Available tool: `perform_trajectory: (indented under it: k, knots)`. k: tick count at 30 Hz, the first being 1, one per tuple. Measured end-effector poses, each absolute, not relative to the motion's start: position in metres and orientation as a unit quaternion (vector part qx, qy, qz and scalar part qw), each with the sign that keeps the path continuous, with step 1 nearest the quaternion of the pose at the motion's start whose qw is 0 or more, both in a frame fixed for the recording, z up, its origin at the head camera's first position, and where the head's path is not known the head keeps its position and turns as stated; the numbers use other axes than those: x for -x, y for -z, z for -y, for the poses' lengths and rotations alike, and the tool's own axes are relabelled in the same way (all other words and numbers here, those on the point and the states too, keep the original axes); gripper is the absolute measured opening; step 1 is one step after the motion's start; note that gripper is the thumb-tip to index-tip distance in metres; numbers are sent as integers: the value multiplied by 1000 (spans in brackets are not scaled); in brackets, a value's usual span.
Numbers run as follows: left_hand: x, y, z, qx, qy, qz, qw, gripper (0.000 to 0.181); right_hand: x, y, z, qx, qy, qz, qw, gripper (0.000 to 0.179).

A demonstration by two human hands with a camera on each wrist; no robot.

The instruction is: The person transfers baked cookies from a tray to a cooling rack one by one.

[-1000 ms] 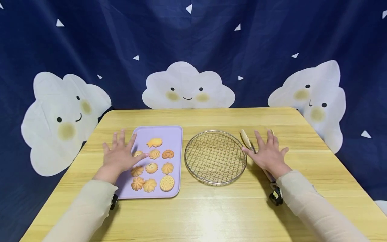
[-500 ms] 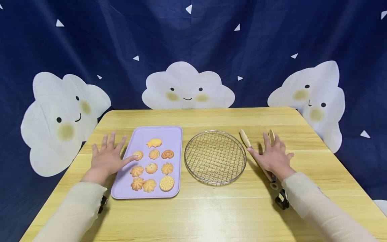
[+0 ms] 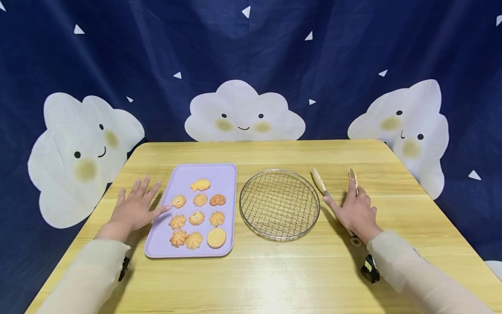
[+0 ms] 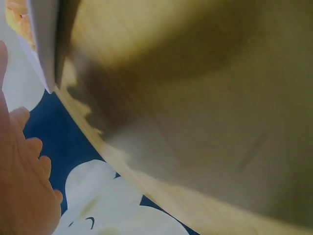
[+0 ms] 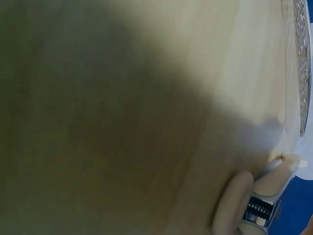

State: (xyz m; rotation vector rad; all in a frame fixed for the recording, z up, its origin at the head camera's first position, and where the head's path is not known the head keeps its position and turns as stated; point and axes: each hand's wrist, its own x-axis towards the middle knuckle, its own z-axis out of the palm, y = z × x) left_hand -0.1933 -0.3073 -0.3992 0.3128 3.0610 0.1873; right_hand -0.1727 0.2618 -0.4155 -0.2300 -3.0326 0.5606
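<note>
A dark blue backdrop [image 3: 251, 52] is hanging behind the worktop [image 3: 266, 283], with white clouds [image 3: 243, 104] and small triangles showing on it. On the left, a lilac tray [image 3: 219, 176] is lying flat, and ten biscuits [image 3: 200, 200] are resting on it: a fish-shaped one is sitting alone nearest the far edge, a pretzel-shaped one is lying toward the right side, and a round dotted one is filling the near right corner. A round wire rack [image 3: 279, 203] is lying just to the right of the tray, coming between it and the tongs [image 3: 320, 182]. Those tongs are resting just right of the rack, their arms spreading into a V and their pale tips pointing away from me; in the right wrist view a coiled spring [image 5: 260, 208] is showing between the handles. My left grip [image 3: 131, 213] is standing wide, its fingers spreading beside the tray's left side and its thumb pointing in over the edge; I cannot tell whether it is touching. My right grip [image 3: 356, 216] is hovering over the tongs and hiding their middle; its thumb and forefinger are lying well apart, one near each arm, and I cannot tell whether either is making contact.
</note>
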Motion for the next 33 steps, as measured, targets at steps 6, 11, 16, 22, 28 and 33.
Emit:
perform_trajectory:
  k: [6, 11, 16, 22, 28, 33]
  knots:
    - [195, 403, 312, -132, -55, -989, 37, 86, 169, 420, -262, 82, -181, 980, 21, 107]
    - [195, 408, 315, -153, -57, -986, 43, 79, 167, 424, -261, 83, -180, 980, 22, 105]
    - [192, 412, 315, -163, -60, -983, 52, 76, 165, 428, -261, 83, -179, 980, 23, 105]
    - [193, 417, 315, -178, -62, -980, 58, 74, 164, 430, -261, 92, -187, 978, 17, 105]
    - [193, 419, 315, -192, -64, -978, 53, 71, 164, 432, -260, 95, -196, 976, 15, 105]
    - [191, 419, 315, -192, -64, -978, 54, 71, 162, 436, -260, 91, -196, 976, 19, 105]
